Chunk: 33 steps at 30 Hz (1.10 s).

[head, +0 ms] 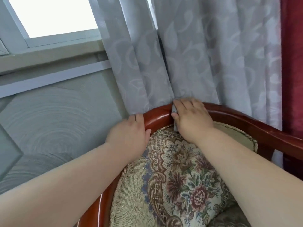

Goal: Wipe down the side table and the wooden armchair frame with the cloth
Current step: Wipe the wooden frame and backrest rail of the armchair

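Head view, looking down over the chair back. Armchair frame (155, 117): glossy red-brown wood, its top rail curving from lower left up through frame centre and off to the right edge. Left hand (129, 133), centre-left: grip closed on the rail, fingers hooked over the outer edge against the curtain, thumb on the inner face. Right hand (191, 118), just right of centre: laid over the top of the rail with the cloth (174, 109) under it; grip closed on the cloth, fingers draped over the rail's far side, thumb tucked on the near side. Cloth is grey and mostly hidden by the hand; only small folds show by the index finger and below the thumb. The hands are near each other, with a bare stretch of rail between. Floral tapestry upholstery (180, 177) fills lower centre, inside the frame. Grey patterned curtain (196, 54) hangs directly behind the rail, touching it. Window (54, 15) upper left; dark red curtain (291, 63) along the right edge; textured grey wall (49, 112) at left.
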Tool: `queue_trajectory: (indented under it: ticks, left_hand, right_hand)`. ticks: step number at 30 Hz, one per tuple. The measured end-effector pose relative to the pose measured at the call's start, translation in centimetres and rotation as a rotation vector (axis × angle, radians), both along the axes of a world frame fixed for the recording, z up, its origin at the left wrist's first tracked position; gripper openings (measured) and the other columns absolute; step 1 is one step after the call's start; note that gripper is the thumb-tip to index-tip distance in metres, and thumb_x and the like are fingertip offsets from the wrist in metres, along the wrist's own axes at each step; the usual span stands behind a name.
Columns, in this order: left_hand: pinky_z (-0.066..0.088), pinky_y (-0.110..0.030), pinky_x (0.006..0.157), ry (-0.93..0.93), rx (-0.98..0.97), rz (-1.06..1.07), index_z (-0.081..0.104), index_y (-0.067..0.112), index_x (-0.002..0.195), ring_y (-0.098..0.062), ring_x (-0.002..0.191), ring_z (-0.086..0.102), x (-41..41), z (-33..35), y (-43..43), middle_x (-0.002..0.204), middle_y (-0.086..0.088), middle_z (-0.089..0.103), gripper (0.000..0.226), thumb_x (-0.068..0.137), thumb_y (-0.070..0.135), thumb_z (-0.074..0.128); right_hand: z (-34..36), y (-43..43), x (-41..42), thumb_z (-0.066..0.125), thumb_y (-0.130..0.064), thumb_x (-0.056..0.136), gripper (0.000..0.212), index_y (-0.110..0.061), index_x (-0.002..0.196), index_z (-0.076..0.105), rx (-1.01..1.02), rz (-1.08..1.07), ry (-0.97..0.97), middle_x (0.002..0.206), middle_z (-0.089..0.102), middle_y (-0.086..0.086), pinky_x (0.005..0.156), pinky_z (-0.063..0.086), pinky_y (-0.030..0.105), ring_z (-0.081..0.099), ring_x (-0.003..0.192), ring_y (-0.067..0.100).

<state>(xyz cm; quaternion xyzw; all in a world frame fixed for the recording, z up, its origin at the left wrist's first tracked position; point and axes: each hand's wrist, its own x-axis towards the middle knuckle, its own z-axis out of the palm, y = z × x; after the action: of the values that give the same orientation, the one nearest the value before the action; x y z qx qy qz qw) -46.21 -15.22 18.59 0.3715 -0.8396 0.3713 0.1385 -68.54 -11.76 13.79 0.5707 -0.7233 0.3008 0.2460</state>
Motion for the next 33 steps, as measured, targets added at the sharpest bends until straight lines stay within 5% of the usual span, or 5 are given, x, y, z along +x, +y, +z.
queue_trajectory:
  ticks: [5,11,20,23,33]
  left_hand:
    - [0.047,-0.039,0.067,-0.022,0.022,-0.157,0.051,0.011,0.125,-0.032,0.091,0.067,-6.5,1.0,-2.5,0.113,-0.012,0.063,0.043,0.103,0.046,0.040]
    - [0.050,-0.041,0.072,-0.045,-0.010,-0.303,0.056,0.015,0.122,-0.034,0.099,0.066,-12.6,1.7,-3.3,0.118,-0.009,0.061,0.047,0.103,0.055,0.038]
    - [0.043,-0.039,0.063,0.016,-0.123,-0.191,0.053,0.020,0.116,-0.036,0.087,0.063,-15.6,-1.9,-3.7,0.103,-0.013,0.064,0.047,0.096,0.059,0.038]
    - [0.044,-0.040,0.063,0.011,-0.147,-0.187,0.056,0.019,0.113,-0.037,0.084,0.063,-15.7,-1.9,-3.7,0.098,-0.014,0.064,0.046,0.095,0.059,0.041]
    - [0.046,-0.041,0.069,0.044,-0.138,-0.172,0.055,0.019,0.116,-0.035,0.089,0.063,-16.0,-1.9,-3.2,0.103,-0.009,0.065,0.053,0.096,0.061,0.031]
  right_hand:
    - [-0.5,-0.3,-1.0,0.035,-0.043,0.101,0.057,-0.014,0.149,0.044,-0.063,0.126,0.075,0.145,0.052,0.006,0.114,0.034,0.044,0.045,0.130,0.030]
    - [-3.1,2.6,-7.9,0.030,-0.047,0.102,0.052,-0.021,0.144,0.046,-0.071,-0.145,-0.102,0.139,0.055,0.003,0.107,0.036,0.043,0.047,0.122,0.029]
    - [-2.5,1.3,-7.6,0.033,-0.044,0.096,0.058,-0.018,0.146,0.047,-0.011,-0.076,-0.044,0.142,0.056,0.006,0.111,0.034,0.048,0.050,0.123,0.036]
    - [-2.6,1.6,-8.1,0.049,-0.039,0.096,0.054,-0.020,0.147,0.047,0.002,-0.032,-0.031,0.142,0.055,0.004,0.108,0.036,0.046,0.050,0.124,0.035]
    - [-5.0,6.1,-11.6,0.044,-0.040,0.099,0.044,-0.020,0.138,0.041,0.099,-0.312,-0.144,0.134,0.053,0.004,0.105,0.030,0.040,0.046,0.121,0.030]
